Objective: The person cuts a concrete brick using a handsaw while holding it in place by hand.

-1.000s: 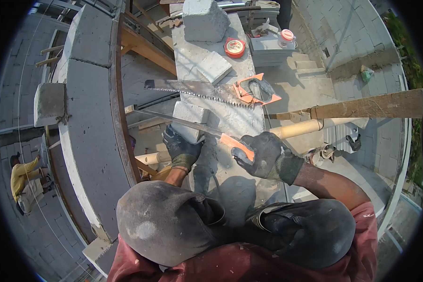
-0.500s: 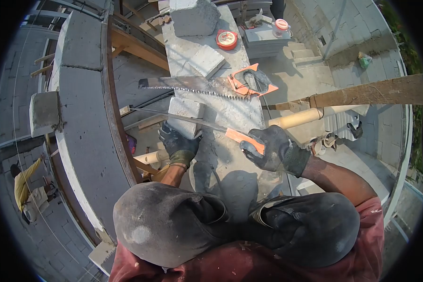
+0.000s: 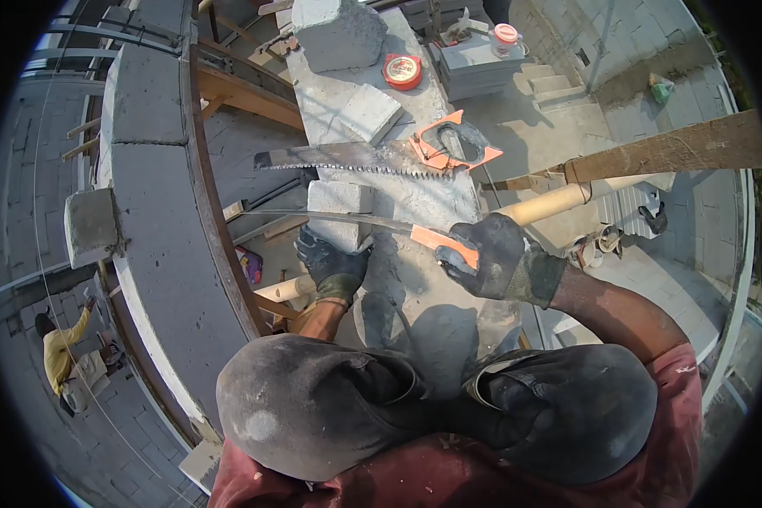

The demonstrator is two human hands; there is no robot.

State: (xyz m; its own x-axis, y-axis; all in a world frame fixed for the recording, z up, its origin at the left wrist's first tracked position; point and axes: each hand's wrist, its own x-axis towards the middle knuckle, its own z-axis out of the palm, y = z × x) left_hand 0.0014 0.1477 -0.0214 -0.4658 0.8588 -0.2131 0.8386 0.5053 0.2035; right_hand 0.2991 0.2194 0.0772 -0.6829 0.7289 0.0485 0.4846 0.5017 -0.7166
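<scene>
The left hand (image 3: pixel 337 264) clasps a squared block (image 3: pixel 340 198) (chalky, pale grey), the right hand (image 3: pixel 495 254) an orange-handled saw (image 3: pixel 432 240).

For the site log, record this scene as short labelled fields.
Left hand: gloved, gripping the near end of a small pale block
Right hand: gloved, closed on the handle of an orange-handled saw
Held saw: blade lying across the small pale block
Beyond it: second saw, lying flat, teeth toward the person
Farther: flat block piece, red tape measure, large block
Background left: co-worker in yellow top
</scene>
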